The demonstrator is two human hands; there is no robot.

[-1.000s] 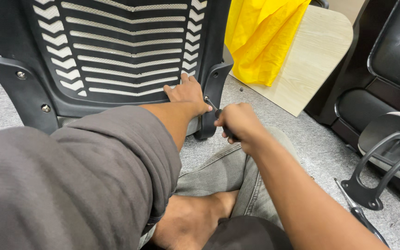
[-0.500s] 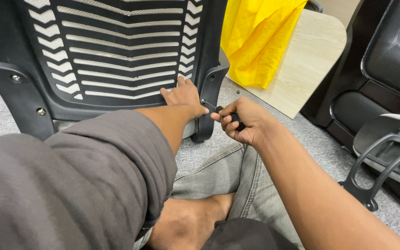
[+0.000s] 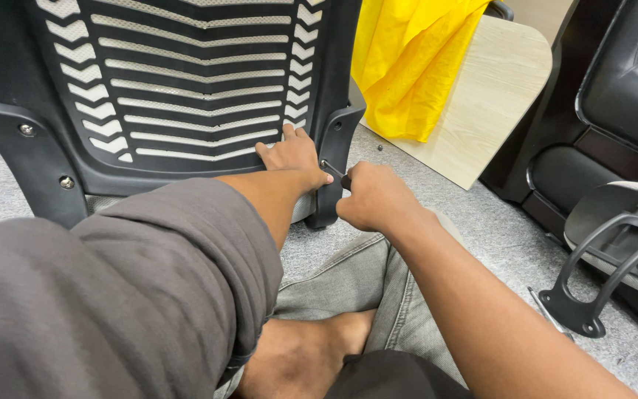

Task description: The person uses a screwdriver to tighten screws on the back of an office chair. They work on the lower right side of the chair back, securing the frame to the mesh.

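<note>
A black slotted chair back [image 3: 179,81] with white mesh behind the slots stands on the grey carpet in front of me. My left hand [image 3: 292,157] lies flat on its lower right corner, beside the black side bracket [image 3: 336,159]. My right hand [image 3: 375,196] is closed round a black-handled screwdriver [image 3: 335,173], whose metal tip meets the bracket right next to my left thumb. Most of the handle is hidden inside my fist.
A yellow cloth [image 3: 415,63] hangs over a light wooden board [image 3: 485,103] at the back right. A black armrest bracket [image 3: 599,277] and black chair parts [image 3: 629,89] lie on the right. Another tool [image 3: 548,314] lies on the carpet beside them. My crossed legs fill the foreground.
My right hand has turned over on the screwdriver, from palm-side showing half a second ago to knuckles up now. The left hand has stayed on the chair back.
</note>
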